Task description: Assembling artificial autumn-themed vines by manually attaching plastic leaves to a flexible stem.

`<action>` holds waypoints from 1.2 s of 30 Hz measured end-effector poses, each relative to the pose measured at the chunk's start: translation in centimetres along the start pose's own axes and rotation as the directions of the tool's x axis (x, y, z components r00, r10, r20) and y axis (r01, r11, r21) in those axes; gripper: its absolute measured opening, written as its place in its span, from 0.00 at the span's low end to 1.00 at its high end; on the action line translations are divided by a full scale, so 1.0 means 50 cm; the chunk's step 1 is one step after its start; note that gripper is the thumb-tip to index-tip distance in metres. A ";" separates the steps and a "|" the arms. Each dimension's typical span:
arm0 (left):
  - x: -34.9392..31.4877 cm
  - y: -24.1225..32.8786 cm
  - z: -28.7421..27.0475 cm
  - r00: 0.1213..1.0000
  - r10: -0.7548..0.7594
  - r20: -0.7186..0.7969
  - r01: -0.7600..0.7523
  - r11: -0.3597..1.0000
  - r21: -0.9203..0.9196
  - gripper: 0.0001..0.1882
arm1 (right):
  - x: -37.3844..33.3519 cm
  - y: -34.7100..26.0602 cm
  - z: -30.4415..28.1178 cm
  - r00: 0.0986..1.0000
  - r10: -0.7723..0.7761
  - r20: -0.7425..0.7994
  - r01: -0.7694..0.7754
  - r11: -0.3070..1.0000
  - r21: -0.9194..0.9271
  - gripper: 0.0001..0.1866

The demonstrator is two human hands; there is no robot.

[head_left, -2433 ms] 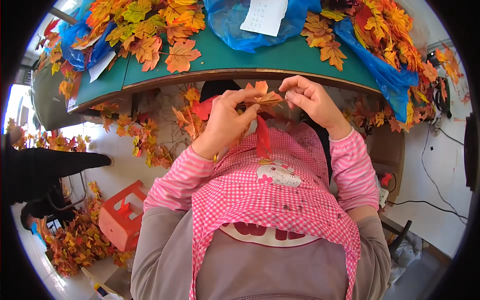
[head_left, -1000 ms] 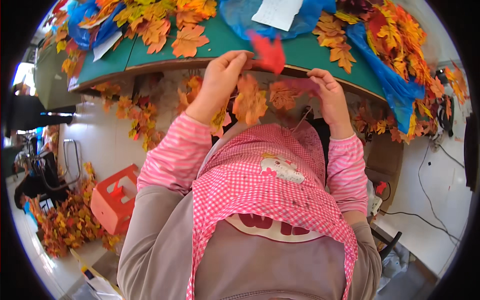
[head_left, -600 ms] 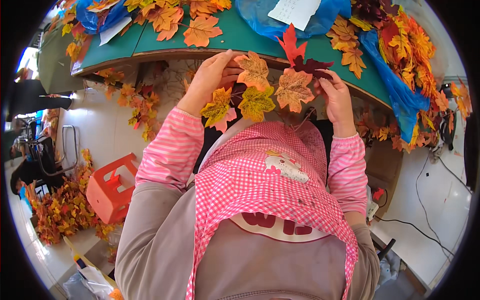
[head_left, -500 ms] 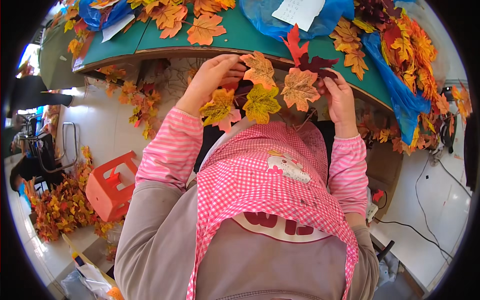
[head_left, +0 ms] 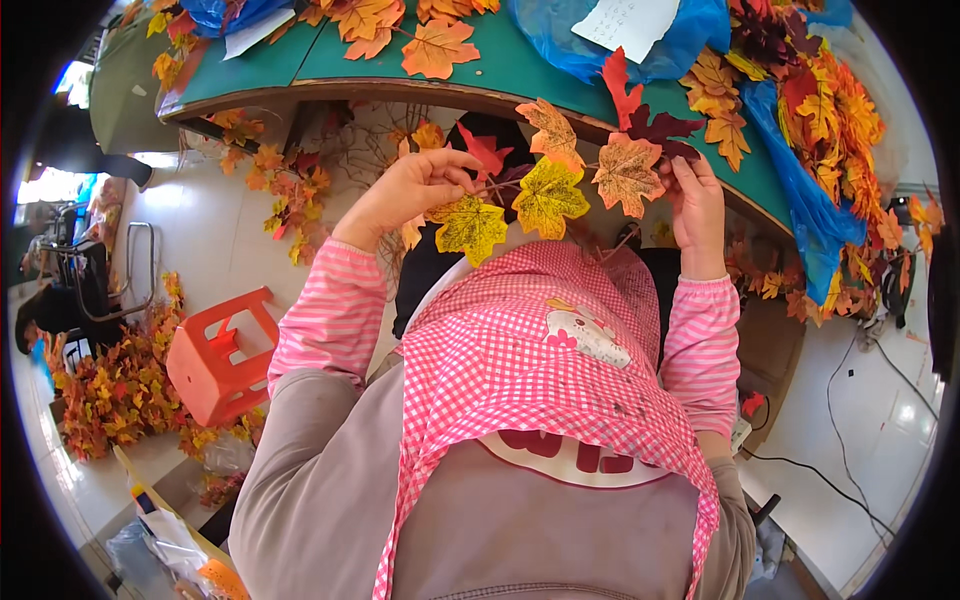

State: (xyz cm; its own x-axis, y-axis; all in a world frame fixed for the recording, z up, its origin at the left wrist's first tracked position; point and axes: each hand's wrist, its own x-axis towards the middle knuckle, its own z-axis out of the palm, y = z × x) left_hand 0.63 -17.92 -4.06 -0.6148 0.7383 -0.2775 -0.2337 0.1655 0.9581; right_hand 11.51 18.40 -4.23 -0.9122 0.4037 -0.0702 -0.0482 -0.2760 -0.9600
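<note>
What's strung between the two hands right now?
In the head view, a leaf sprig spans from the left hand to the right hand: yellow, orange and red leaves.

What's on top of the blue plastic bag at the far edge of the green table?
A white paper slip lies on the blue plastic bag. The bag's contents are hidden.

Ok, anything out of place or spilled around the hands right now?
Yes: leaves lie scattered on the floor under the green table edge, and an orange stool lies tipped on its side. Both hands, left and right, hold a leaf sprig normally.
</note>
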 end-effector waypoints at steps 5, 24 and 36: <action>0.018 -0.019 -0.010 0.990 0.077 -0.118 -0.054 0.980 0.191 0.18 | -0.001 0.005 0.003 1.000 -0.022 0.017 0.022 1.000 0.011 0.11; 0.103 0.152 0.314 0.537 0.831 0.146 -0.728 0.369 0.578 0.11 | -0.070 -0.058 0.065 0.972 -0.081 0.219 0.102 0.991 -0.082 0.12; 0.112 0.130 0.279 0.785 0.616 -0.064 -0.521 0.712 0.471 0.14 | -0.082 -0.067 0.079 0.952 -0.061 0.299 0.090 0.993 -0.082 0.11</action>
State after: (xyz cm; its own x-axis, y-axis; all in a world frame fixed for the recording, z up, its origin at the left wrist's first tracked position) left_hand 6.19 -3.60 1.61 -0.6745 0.6400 0.3681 0.5083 0.0409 0.8602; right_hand 13.83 14.24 0.35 -0.9874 0.1403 0.0733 -0.0965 -0.1666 -0.9813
